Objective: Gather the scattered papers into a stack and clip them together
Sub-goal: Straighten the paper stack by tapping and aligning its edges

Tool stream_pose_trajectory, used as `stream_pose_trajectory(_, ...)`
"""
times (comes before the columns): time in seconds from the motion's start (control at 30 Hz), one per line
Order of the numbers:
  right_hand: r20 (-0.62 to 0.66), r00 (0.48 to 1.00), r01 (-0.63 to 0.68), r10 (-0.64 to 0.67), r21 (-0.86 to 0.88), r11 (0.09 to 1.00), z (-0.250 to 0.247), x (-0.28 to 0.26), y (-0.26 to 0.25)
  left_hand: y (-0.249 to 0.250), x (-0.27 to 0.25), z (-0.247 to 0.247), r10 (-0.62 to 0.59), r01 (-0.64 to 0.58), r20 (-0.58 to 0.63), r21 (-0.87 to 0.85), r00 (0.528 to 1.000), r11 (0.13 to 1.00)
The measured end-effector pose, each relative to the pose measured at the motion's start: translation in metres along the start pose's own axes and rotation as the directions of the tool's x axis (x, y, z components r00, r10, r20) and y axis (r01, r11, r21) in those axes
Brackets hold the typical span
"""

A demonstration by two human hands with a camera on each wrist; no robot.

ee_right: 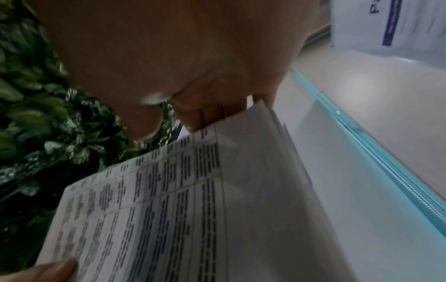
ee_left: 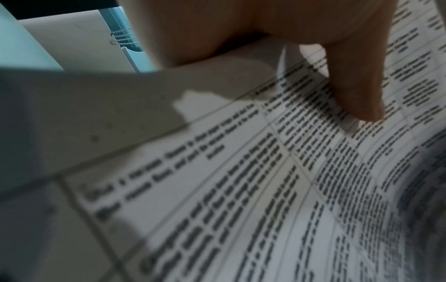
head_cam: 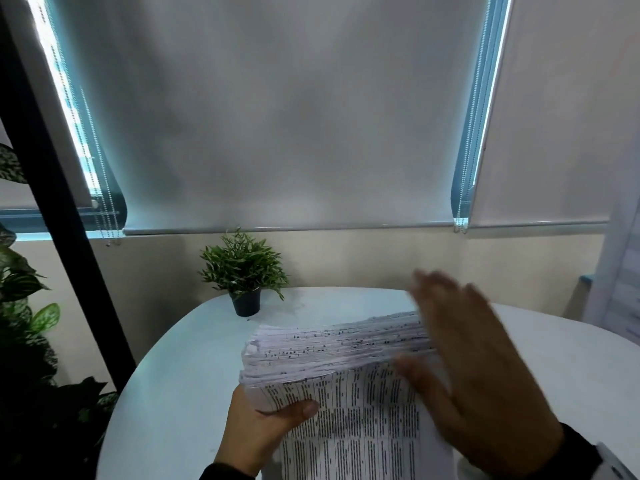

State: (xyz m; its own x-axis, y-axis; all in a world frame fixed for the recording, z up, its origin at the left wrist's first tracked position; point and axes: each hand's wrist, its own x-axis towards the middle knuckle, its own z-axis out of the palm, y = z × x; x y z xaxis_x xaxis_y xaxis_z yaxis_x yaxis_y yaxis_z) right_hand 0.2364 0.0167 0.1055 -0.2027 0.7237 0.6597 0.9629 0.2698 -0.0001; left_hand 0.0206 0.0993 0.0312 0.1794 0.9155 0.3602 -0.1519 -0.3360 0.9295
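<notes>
A thick stack of printed papers (head_cam: pixel 346 393) stands tilted above the white table (head_cam: pixel 180 358), its top edges uneven. My left hand (head_cam: pixel 263 424) grips its lower left corner, thumb on the printed front page (ee_left: pixel 217 181). My right hand (head_cam: pixel 467 358) lies flat and blurred against the stack's right edge, fingers straight, thumb on the front page. In the right wrist view the palm (ee_right: pixel 181 66) sits at the edge of the papers (ee_right: pixel 169 200), and the left thumb shows at the bottom left. No clip is in view.
A small potted plant (head_cam: pixel 244 271) stands on the table's far side. Leafy plants (head_cam: pixel 24 306) and a black post (head_cam: pixel 52 185) are to the left. Roller blinds (head_cam: pixel 277 116) cover the window behind.
</notes>
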Motion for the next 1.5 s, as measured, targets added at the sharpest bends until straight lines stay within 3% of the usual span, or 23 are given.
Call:
stream_pose_trajectory(0.13,0.09,0.994,0.062,-0.059,-0.026,0.998,0.002,-0.004,0.003,0.0,0.0,0.0,-0.01,0.01,0.016,0.004,1.0,1.0)
stream_pose_trajectory(0.27,0.058,0.998,-0.006,0.003,0.059,0.998,0.001,-0.004,0.006,-0.008,0.0,-0.001,-0.067,0.068,0.039,-0.017,0.997,0.998)
stream_pose_trajectory(0.33,0.155,0.987,0.042,-0.044,0.016,0.999,0.011,-0.004,0.013,-0.012,-0.001,0.001,-0.074,0.075,0.026,-0.041,0.997,0.996)
stream_pose_trajectory(0.4,0.151,0.988,-0.06,0.038,0.147,0.987,0.018,-0.007,0.026,-0.014,-0.001,0.002,-0.078,0.078,0.001,-0.065,0.997,0.995)
stream_pose_trajectory(0.43,0.151,0.978,-0.185,0.146,0.292,0.938,0.021,-0.009,0.033,-0.012,0.0,0.002,-0.079,0.078,-0.011,-0.083,0.997,0.993)
stream_pose_trajectory(0.47,0.175,0.951,-0.308,0.254,0.457,0.834,0.02,-0.011,0.036,-0.01,0.0,0.003,-0.074,0.072,-0.018,-0.104,0.997,0.992)
stream_pose_trajectory(0.53,0.319,0.852,-0.502,0.415,0.722,0.476,0.035,-0.018,0.041,-0.006,0.0,0.004,-0.054,0.049,-0.032,-0.139,0.998,0.989)
stream_pose_trajectory(0.57,0.401,0.815,-0.538,0.418,0.792,0.289,0.044,-0.02,0.04,-0.007,0.0,0.005,-0.047,0.041,-0.04,-0.149,0.998,0.988)
stream_pose_trajectory(0.6,0.429,0.813,-0.528,0.394,0.829,0.185,0.055,-0.022,0.04,-0.008,0.0,0.005,-0.041,0.033,-0.049,-0.153,0.998,0.988)
stream_pose_trajectory(0.63,0.41,0.821,-0.501,0.397,0.851,0.157,0.063,-0.023,0.04,-0.007,0.0,0.006,-0.029,0.021,-0.053,-0.149,0.998,0.989)
stream_pose_trajectory(0.8,0.155,0.826,-0.293,0.542,0.939,0.178,0.049,-0.001,0.019,0.012,0.006,0.008,0.011,-0.021,-0.1,-0.107,0.995,0.994)
stream_pose_trajectory(0.9,0.164,0.826,-0.313,0.54,0.929,0.197,0.051,-0.001,0.012,0.011,0.004,0.001,-0.009,0.004,-0.063,-0.077,0.998,0.997)
stream_pose_trajectory(1.13,0.285,0.824,-0.376,0.49,0.922,0.095,0.068,-0.006,0.015,0.0,0.005,-0.001,-0.088,0.085,-0.07,-0.041,0.994,0.995)
stream_pose_trajectory(1.27,0.225,0.859,-0.3,0.461,0.949,0.097,0.066,-0.006,0.023,0.002,0.008,-0.008,-0.043,0.043,-0.01,-0.062,0.999,0.997)
stream_pose_trajectory(1.33,0.177,0.863,-0.254,0.474,0.962,0.103,0.065,-0.01,0.023,0.005,0.003,-0.008,0.013,-0.016,-0.049,-0.065,0.999,0.998)
stream_pose_trajectory(1.4,0.099,0.87,-0.211,0.483,0.96,0.183,0.062,-0.01,0.022,0.011,0.001,-0.005,0.124,-0.124,-0.111,0.001,0.986,0.992)
stream_pose_trajectory(1.5,-0.098,0.897,-0.131,0.432,0.872,0.471,0.057,-0.004,0.019,0.02,0.006,0.0,0.333,-0.308,-0.156,0.168,0.93,0.937)
